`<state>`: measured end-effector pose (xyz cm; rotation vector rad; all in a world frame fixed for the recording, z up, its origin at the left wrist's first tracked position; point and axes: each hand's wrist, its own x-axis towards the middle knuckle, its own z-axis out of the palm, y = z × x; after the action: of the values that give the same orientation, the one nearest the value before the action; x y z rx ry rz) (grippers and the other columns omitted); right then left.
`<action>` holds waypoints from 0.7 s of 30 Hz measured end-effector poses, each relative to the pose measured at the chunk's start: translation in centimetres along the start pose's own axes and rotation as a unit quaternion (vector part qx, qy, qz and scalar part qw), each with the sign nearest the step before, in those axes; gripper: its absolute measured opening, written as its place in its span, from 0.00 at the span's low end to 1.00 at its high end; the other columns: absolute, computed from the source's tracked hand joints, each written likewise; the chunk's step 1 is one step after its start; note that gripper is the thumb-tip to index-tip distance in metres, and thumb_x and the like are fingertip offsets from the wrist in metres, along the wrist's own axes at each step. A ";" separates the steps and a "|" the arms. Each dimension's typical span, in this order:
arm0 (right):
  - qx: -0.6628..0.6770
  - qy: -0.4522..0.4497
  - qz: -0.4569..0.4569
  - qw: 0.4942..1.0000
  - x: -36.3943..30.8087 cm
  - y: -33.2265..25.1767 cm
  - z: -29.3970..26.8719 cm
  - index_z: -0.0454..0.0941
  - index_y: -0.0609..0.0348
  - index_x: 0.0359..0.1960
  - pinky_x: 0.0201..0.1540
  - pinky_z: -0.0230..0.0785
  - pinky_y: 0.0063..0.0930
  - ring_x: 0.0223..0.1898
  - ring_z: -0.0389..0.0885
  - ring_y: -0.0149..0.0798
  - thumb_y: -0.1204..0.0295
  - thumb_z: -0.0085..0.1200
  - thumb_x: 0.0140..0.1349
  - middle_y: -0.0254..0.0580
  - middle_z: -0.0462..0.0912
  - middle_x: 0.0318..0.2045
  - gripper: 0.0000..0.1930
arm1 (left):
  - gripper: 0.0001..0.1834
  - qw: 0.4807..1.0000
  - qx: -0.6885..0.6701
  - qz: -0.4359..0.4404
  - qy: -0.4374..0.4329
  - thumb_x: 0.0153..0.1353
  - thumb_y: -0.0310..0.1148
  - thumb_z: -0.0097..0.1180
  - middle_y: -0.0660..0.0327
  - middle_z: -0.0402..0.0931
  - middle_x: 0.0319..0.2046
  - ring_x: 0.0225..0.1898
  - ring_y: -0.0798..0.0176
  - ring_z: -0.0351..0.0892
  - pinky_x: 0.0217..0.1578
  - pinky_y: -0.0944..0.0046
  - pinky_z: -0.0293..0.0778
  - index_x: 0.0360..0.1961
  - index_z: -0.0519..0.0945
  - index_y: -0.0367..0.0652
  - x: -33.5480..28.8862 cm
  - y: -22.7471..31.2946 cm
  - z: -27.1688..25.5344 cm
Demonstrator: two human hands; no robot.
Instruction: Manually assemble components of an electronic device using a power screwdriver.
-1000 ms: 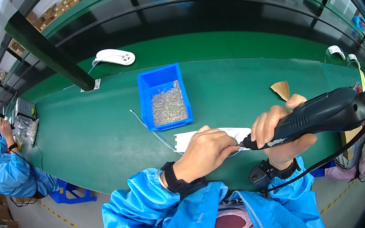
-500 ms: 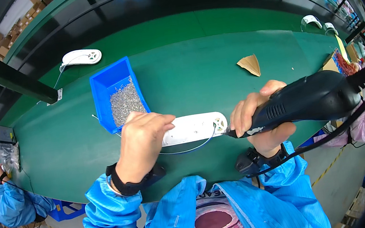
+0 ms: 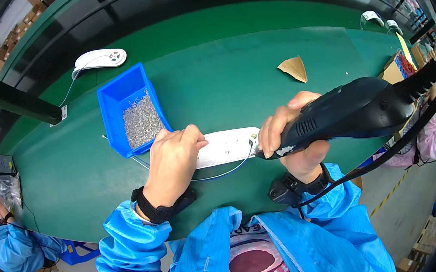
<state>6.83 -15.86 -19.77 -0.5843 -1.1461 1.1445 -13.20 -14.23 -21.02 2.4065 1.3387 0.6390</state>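
A long white plastic housing (image 3: pixel 223 149) with rounded ends lies on the bench in front of me, a thin wire (image 3: pixel 232 171) curving along its near side. Over its left end is my left hand (image 3: pixel 174 157), thumb and fingers drawn together in a pinch; whatever they hold is hidden. My right hand (image 3: pixel 285 130) is wrapped around a black corded electric screwdriver (image 3: pixel 355 109), held almost level. Its front end points left, at the right end of the housing. Just beyond my left hand stands a blue bin (image 3: pixel 111 120) of small silvery screws (image 3: pixel 143 121).
Another white housing (image 3: pixel 92 59) with a wire lies at the far left. A torn brown cardboard piece (image 3: pixel 293 69) rests on the green bench (image 3: pixel 212 92) beyond the screwdriver. The screwdriver's thick cable (image 3: pixel 396 154) loops at right. A co-worker in blue (image 3: pixel 14 242) sits at left.
The whole view has shifted slightly. My right hand and the screwdriver have moved a little left, closer over the housing's right end. The fingers of my left hand have curled in more tightly.
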 end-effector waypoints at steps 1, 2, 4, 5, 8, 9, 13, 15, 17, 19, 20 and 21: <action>0.003 -0.004 -0.005 1.000 0.0 0.0 0.0 0.56 0.55 0.44 0.18 0.66 0.24 0.12 0.70 0.32 0.37 0.46 0.48 0.39 0.69 0.13 0.36 | 0.06 1.000 -0.001 0.008 0.015 0.46 0.23 0.55 0.61 0.76 0.20 0.21 0.56 0.74 0.27 0.61 0.64 0.22 0.70 0.42 0.0 -0.1 0.1; 0.005 -0.008 -0.011 1.000 0.1 0.1 0.0 0.56 0.55 0.44 0.18 0.67 0.24 0.13 0.70 0.32 0.37 0.46 0.48 0.39 0.69 0.13 0.36 | 0.06 0.999 -0.002 0.016 0.029 0.46 0.22 0.55 0.61 0.76 0.19 0.20 0.56 0.74 0.27 0.62 0.64 0.22 0.70 0.42 0.0 -0.1 0.2; 0.006 -0.008 -0.009 1.000 0.2 0.1 -0.1 0.56 0.55 0.44 0.18 0.67 0.24 0.13 0.70 0.32 0.37 0.46 0.48 0.39 0.69 0.13 0.36 | 0.05 1.000 0.000 0.015 0.024 0.46 0.22 0.55 0.61 0.76 0.19 0.21 0.56 0.74 0.27 0.62 0.64 0.22 0.70 0.42 0.1 -0.1 0.1; 0.007 -0.009 -0.009 1.000 0.2 0.0 -0.2 0.56 0.55 0.44 0.18 0.67 0.24 0.13 0.70 0.32 0.37 0.46 0.48 0.39 0.69 0.13 0.36 | 0.05 1.000 0.003 0.013 0.020 0.47 0.22 0.55 0.61 0.76 0.19 0.21 0.56 0.74 0.28 0.62 0.64 0.22 0.71 0.41 0.1 -0.1 0.1; 0.002 -0.002 -0.006 1.000 0.2 0.1 -0.1 0.56 0.55 0.44 0.18 0.67 0.24 0.13 0.69 0.32 0.37 0.46 0.47 0.39 0.69 0.14 0.36 | 0.05 1.000 0.002 0.003 0.015 0.47 0.22 0.55 0.61 0.76 0.19 0.21 0.56 0.74 0.28 0.62 0.64 0.22 0.71 0.41 0.1 -0.1 0.2; 0.002 -0.001 -0.005 1.000 0.2 0.1 -0.1 0.56 0.55 0.44 0.18 0.67 0.24 0.13 0.69 0.32 0.37 0.46 0.47 0.39 0.69 0.14 0.36 | 0.05 1.000 0.002 0.003 0.014 0.47 0.22 0.55 0.61 0.76 0.19 0.21 0.56 0.74 0.28 0.62 0.64 0.22 0.71 0.41 0.1 -0.1 0.3; 0.005 -0.007 -0.005 1.000 0.3 0.1 -0.2 0.56 0.55 0.44 0.18 0.66 0.24 0.13 0.69 0.32 0.37 0.46 0.47 0.39 0.69 0.14 0.36 | 0.04 1.000 -0.009 0.003 0.021 0.47 0.22 0.55 0.60 0.76 0.19 0.21 0.55 0.74 0.28 0.62 0.66 0.23 0.72 0.41 0.1 -0.3 0.4; 0.004 -0.010 -0.005 1.000 0.4 0.1 -0.2 0.56 0.55 0.44 0.18 0.66 0.24 0.13 0.69 0.32 0.37 0.46 0.47 0.39 0.69 0.14 0.36 | 0.04 1.000 -0.013 0.001 0.022 0.47 0.22 0.54 0.60 0.76 0.19 0.21 0.55 0.74 0.27 0.62 0.66 0.23 0.72 0.41 0.1 -0.3 0.4; -0.006 -0.031 -0.008 0.999 0.4 0.2 -0.2 0.56 0.55 0.43 0.18 0.66 0.24 0.13 0.70 0.33 0.37 0.46 0.48 0.40 0.69 0.14 0.35 | 0.04 1.000 -0.013 -0.002 0.025 0.47 0.22 0.54 0.60 0.76 0.19 0.20 0.55 0.74 0.27 0.62 0.67 0.23 0.72 0.41 0.1 -0.4 0.4; -0.008 -0.035 -0.007 0.999 0.4 0.1 -0.3 0.56 0.56 0.43 0.18 0.66 0.23 0.13 0.70 0.33 0.37 0.46 0.48 0.40 0.69 0.14 0.35 | 0.04 1.000 -0.014 -0.002 0.022 0.47 0.22 0.54 0.60 0.76 0.19 0.20 0.54 0.74 0.27 0.62 0.67 0.23 0.72 0.41 0.2 -0.3 0.4; -0.010 -0.040 -0.006 0.999 0.4 0.1 -0.3 0.56 0.56 0.43 0.17 0.66 0.23 0.13 0.70 0.33 0.37 0.45 0.48 0.40 0.69 0.14 0.35 | 0.04 1.000 -0.014 -0.002 0.020 0.47 0.23 0.54 0.60 0.76 0.19 0.20 0.54 0.74 0.26 0.61 0.67 0.23 0.72 0.41 0.2 -0.3 0.3; -0.010 -0.041 -0.005 0.999 0.4 0.1 -0.3 0.56 0.56 0.43 0.17 0.66 0.23 0.13 0.70 0.33 0.37 0.45 0.48 0.40 0.69 0.14 0.35 | 0.04 1.000 -0.014 -0.003 0.021 0.47 0.23 0.54 0.60 0.76 0.19 0.20 0.54 0.74 0.26 0.61 0.67 0.23 0.72 0.41 0.2 -0.4 0.3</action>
<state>7.06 -15.41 -19.84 -0.5496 -1.2299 1.1582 -13.18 -13.90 -21.43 2.3796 1.3432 0.7045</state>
